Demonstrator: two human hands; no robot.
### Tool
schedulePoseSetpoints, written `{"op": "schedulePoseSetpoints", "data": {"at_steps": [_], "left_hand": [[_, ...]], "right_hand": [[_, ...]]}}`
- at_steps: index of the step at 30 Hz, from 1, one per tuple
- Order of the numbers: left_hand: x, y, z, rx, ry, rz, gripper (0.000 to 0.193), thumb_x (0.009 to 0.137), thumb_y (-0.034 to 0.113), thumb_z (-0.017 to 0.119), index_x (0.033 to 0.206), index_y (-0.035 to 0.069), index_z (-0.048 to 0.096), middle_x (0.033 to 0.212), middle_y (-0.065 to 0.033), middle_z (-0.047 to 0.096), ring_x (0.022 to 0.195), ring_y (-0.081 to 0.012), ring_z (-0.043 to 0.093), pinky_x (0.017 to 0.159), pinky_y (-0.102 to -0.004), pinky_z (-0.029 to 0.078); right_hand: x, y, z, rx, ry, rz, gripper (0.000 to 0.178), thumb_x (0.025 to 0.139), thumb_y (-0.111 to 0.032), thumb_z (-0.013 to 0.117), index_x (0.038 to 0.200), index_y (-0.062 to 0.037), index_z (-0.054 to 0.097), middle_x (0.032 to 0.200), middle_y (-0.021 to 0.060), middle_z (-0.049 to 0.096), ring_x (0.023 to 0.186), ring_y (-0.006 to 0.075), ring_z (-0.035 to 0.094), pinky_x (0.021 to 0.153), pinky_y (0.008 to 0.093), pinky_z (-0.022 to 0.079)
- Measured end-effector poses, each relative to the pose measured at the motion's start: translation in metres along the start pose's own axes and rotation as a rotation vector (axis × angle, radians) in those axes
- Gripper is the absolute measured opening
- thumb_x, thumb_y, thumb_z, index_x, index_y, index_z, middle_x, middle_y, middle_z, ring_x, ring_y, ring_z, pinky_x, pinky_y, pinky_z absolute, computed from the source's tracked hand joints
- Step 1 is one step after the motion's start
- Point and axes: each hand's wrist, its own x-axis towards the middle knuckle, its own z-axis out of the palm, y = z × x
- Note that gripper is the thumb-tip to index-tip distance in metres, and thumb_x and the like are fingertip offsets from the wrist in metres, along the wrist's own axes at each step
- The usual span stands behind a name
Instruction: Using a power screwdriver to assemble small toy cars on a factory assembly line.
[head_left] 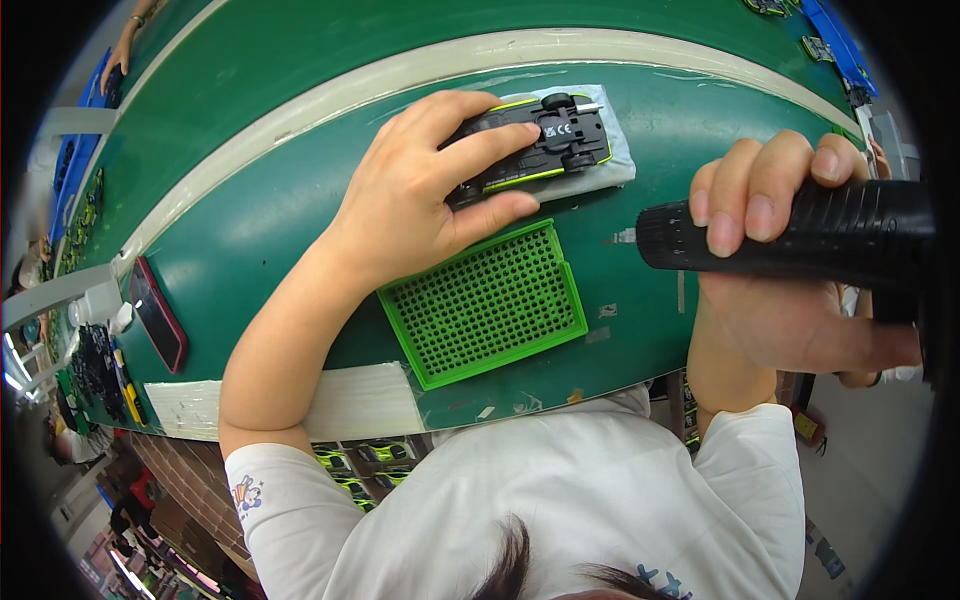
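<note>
A toy car (588, 137) lies upside down on a pale blue cloth pad (622, 160), its black underside and wheels facing up and a lime-green edge showing. My left hand (415, 185) grips it from the left, index finger laid across the underside, thumb along the near side. To the right, my right hand (745, 195) is wrapped around a black electric screwdriver (685, 240), held level above the table. Its bit (622, 237) points left, apart from the car. Just nearer than the pad sits a bright green tray (505, 361) with a grid of small dark holes.
A red-edged phone (158, 315) lies at the left, near a yellow-handled tool (128, 385) and dark small parts. A whitish strip (190, 408) lines the near table edge. A pale curved rail (400, 75) crosses beyond the pad. Another person's hand (120, 55) shows at the far left.
</note>
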Motion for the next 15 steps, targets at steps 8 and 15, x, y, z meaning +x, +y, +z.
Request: {"op": "schedulePoseSetpoints", "data": {"at_steps": [8, 15], "left_hand": [[-0.008, -0.005, 0.006, 0.047, 0.071, 0.021, 0.04, 0.08, 0.018, 0.076, 0.119, 0.015, 0.069, 0.12, -0.0143, 0.062, 0.106, -0.0321, 0.061, 0.088, -0.0382, 0.052], [-0.01, -0.006, 0.008, 0.036, 0.096, 0.028, 0.039, 0.08, 0.018, 0.076, 0.119, 0.015, 0.069, 0.117, -0.0133, 0.063, 0.104, -0.0314, 0.061, 0.087, -0.0377, 0.052]], "right_hand": [[0.006, 0.045, 0.002, -0.173, -0.415, -0.184, 0.114, 0.056, -0.094, 0.056, 0.127, -0.0053, 0.044, 0.093, 0.0092, 0.059, 0.073, 0.0217, 0.059, 0.069, 0.0354, 0.048], [0.003, 0.056, 0.001, -0.142, -0.36, -0.14, 0.115, 0.056, -0.096, 0.053, 0.125, -0.0044, 0.046, 0.093, 0.0114, 0.059, 0.074, 0.0229, 0.059, 0.069, 0.0357, 0.048]]}}
